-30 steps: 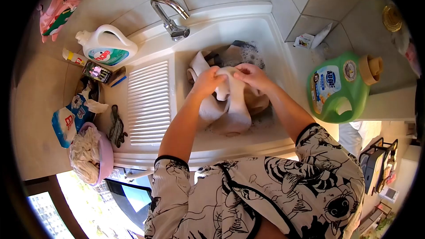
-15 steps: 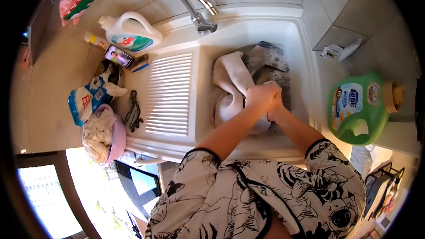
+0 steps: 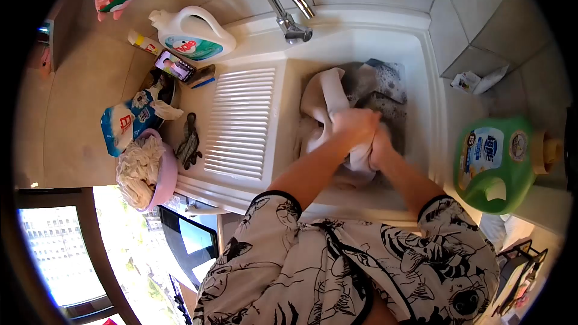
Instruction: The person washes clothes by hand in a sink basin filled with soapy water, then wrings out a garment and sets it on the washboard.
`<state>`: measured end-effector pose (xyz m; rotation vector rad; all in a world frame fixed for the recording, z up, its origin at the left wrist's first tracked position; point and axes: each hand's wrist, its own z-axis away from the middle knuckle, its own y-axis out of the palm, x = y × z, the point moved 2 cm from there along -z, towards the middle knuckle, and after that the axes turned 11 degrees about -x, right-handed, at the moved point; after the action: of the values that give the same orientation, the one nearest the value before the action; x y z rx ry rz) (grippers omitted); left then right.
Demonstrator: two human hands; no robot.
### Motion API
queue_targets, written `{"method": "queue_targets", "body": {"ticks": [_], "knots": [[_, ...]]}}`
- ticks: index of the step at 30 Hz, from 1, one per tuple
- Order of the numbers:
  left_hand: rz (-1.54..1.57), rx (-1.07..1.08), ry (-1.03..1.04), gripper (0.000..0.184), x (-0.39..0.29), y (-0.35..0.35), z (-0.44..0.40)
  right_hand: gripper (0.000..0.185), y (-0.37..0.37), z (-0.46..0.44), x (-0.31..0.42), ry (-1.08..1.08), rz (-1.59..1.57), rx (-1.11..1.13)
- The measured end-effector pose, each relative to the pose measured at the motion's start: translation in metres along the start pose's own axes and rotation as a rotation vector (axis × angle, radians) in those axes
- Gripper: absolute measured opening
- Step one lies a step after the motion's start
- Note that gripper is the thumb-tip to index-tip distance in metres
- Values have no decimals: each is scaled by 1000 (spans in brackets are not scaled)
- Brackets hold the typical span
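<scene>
In the sink basin (image 3: 421,162), my left hand (image 3: 354,124) and my right hand (image 3: 380,148) are closed side by side on a wet beige cloth (image 3: 331,90). Its folds trail up and to the left from my left hand, and part of it shows below, between my wrists. The fingers are partly hidden behind the knuckles. Dark grey fabric (image 3: 390,78) lies in sudsy, murky water beyond my hands.
Left of the basin is a ribbed washboard (image 3: 241,123). A chrome faucet (image 3: 289,15) rises behind. A white detergent bottle (image 3: 195,36), phone (image 3: 174,66), glove-like dark item (image 3: 189,144) and pink basin of cloth (image 3: 165,174) stand left; a green detergent bottle (image 3: 497,162) right.
The view has shifted, so the surroundings sit further right. My hands have moved slightly apart, and beige cloth now shows between and below them.
</scene>
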<state>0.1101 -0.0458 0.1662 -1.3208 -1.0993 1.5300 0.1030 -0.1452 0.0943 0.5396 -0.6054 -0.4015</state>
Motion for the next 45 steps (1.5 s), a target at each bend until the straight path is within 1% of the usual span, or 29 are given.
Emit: {"method": "queue_targets", "body": {"ticks": [3,4,6,7,8,10,11,12,13,15,17,18,20,22,23,24,26,28,30,31,32,34,35,37,38,41,42,44,45], "knots": [[36,-47,26,34,22,-18,-4,28,42,33,-5,257,43,-85],[29,-47,26,34,18,-19,0,28,35,24,0,259,39,-80],[11,103,201,32,-21,-38,26,35,7,-8,8,-21,560,-103],[-65,180,301,27,-39,-41,31,35,3,-25,-1,-18,559,-106],[-56,190,310,27,-35,-31,30,33,-7,-43,-14,-2,501,-76],[-159,172,116,25,-17,2,20,30,-36,-57,-23,11,378,-44],[-138,185,147,25,-7,9,10,32,6,1,-7,298,-17,-208],[-73,177,45,32,15,7,-5,32,10,6,-16,276,-28,-232],[-13,165,-63,39,26,5,-16,35,13,5,-23,260,51,-129],[-4,143,-43,40,8,-18,-2,38,22,16,-15,244,124,-35],[-21,91,47,42,-8,-26,17,30,45,44,9,364,-38,-184],[-22,102,52,42,-15,-18,25,29,19,5,-2,424,-117,110],[-75,-55,239,44,-22,3,39,28,-34,-67,-23,520,-210,750],[-182,-129,235,45,-8,14,27,27,18,1,-2,377,-175,33],[-140,-27,121,44,-3,-2,14,28,46,41,11,286,-99,-289],[-102,71,8,44,5,-12,7,28,35,36,0,281,-97,-293],[-43,60,10,41,24,-14,0,27,24,13,-18,253,91,-152],[-2,66,6,40,27,-8,1,26,16,8,-14,277,78,-64],[-3,-16,182,43,-2,-8,22,26,34,26,9,237,-29,-121],[-6,-12,178,43,-10,-4,27,26,-10,-40,-10,410,43,344],[-81,-27,236,44,-19,0,33,26,-8,-35,-9,416,41,342],[-146,-44,297,46,-22,0,31,30,4,-12,6,435,136,69],[-98,16,220,47,-11,-5,18,30,18,8,9,431,137,61],[-43,91,8,48,21,-16,-10,33,42,39,9,317,148,-212],[-28,109,-130,49,39,-19,-19,33,41,37,10,312,153,-216],[-57,67,-171,49,75,-8,-16,31,39,20,24,101,141,-11],[2,34,-240,46,84,-3,-12,35,27,5,32,-122,331,109],[68,10,-300,46,94,17,-4,40,6,-33,41,-268,628,82],[90,-149,-242,43,95,28,-2,40,-4,-48,38,-271,633,70]]}}
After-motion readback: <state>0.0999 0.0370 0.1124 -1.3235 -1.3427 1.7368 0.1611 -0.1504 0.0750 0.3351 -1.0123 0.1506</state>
